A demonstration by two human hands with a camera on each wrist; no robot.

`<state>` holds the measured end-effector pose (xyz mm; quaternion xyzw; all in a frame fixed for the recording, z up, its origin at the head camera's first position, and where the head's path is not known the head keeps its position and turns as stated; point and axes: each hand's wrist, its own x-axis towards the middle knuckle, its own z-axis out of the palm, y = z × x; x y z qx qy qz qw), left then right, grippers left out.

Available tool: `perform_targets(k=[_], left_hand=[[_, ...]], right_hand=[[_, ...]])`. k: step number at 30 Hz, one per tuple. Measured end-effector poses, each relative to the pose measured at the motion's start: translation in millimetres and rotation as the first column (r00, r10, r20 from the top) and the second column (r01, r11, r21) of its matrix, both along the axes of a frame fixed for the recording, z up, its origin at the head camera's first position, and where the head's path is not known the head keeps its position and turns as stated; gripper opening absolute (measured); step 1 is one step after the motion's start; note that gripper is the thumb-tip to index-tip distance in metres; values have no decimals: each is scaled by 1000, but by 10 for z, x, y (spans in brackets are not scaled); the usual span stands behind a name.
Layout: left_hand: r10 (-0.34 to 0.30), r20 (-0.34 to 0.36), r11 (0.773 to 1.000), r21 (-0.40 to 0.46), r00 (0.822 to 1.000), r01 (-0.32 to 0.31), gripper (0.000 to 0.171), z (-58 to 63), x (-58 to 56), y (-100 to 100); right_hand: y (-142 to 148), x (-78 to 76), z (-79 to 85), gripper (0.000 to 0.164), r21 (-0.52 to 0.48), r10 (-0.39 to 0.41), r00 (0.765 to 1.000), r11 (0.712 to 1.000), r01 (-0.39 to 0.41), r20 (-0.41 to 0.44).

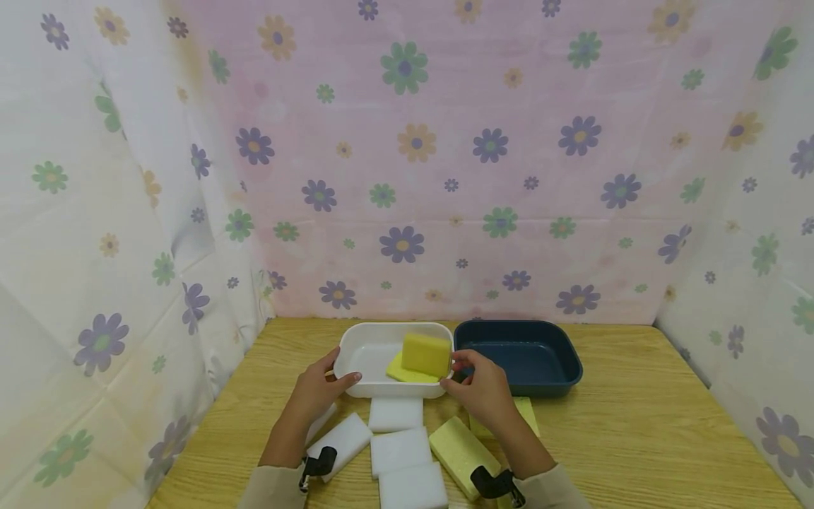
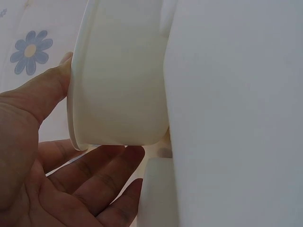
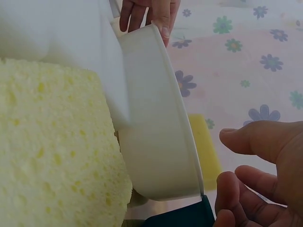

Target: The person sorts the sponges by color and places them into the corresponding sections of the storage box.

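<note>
My left hand point(image 1: 316, 391) grips the left end of a white rectangular tub point(image 1: 362, 387), thumb over the rim and fingers curled against its outer wall point(image 2: 118, 85). Inside the tub, toward its right end, a yellow sponge point(image 1: 426, 355) leans on another yellow sponge point(image 1: 396, 370) lying flat. At the tub's right end is my right hand point(image 1: 482, 387), its thumb and fingers loosely bent. In the right wrist view a gap shows between that hand point(image 3: 265, 175) and the tub wall point(image 3: 156, 118), with nothing between its fingers.
A dark blue tub point(image 1: 528, 357) stands right beside the white one. In front lie several white foam blocks point(image 1: 400, 452) and pale yellow sponges point(image 1: 463, 452), partly under my forearms. Flowered cloth point(image 1: 445, 141) hangs behind and on both sides of the wooden table point(image 1: 636, 424).
</note>
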<state>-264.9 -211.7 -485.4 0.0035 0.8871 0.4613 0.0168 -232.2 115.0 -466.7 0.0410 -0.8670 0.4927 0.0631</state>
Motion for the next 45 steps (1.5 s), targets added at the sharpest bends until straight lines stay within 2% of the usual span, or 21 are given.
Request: perform_targets(k=[10, 13, 19, 23, 27, 30, 38, 45], left_hand=[[-7, 0, 1000, 3, 1000, 7, 91, 3, -1, -5], [-4, 7, 1000, 2, 1000, 4, 91, 16, 8, -2], [0, 17, 1000, -6, 1000, 0, 94, 24, 18, -3], [-6, 16, 1000, -5, 1000, 7, 94, 28, 26, -5], [-6, 17, 1000, -6, 1000, 6, 92, 29, 29, -5], [-5, 16, 1000, -9, 1000, 5, 91, 26, 28, -3], [-7, 6, 1000, -15, 1000, 7, 91, 27, 29, -2], [-9, 5, 1000, -13, 1000, 9, 91, 29, 28, -2]], right_hand=[[9, 14, 24, 41, -10, 10, 1000, 1000, -10, 5], [12, 18, 24, 43, 3, 18, 999, 1000, -19, 26], [9, 23, -13, 64, 48, 119, 991, 991, -123, 64], [13, 19, -42, 70, 48, 184, 981, 981, -187, 58], [31, 19, -48, 72, 16, 285, 957, 958, -286, 63], [33, 33, -32, 68, -4, 358, 932, 933, -359, 55], [30, 55, -4, 59, 9, 412, 907, 910, -415, 91], [8, 66, -25, 63, 9, 515, 847, 854, -521, 130]])
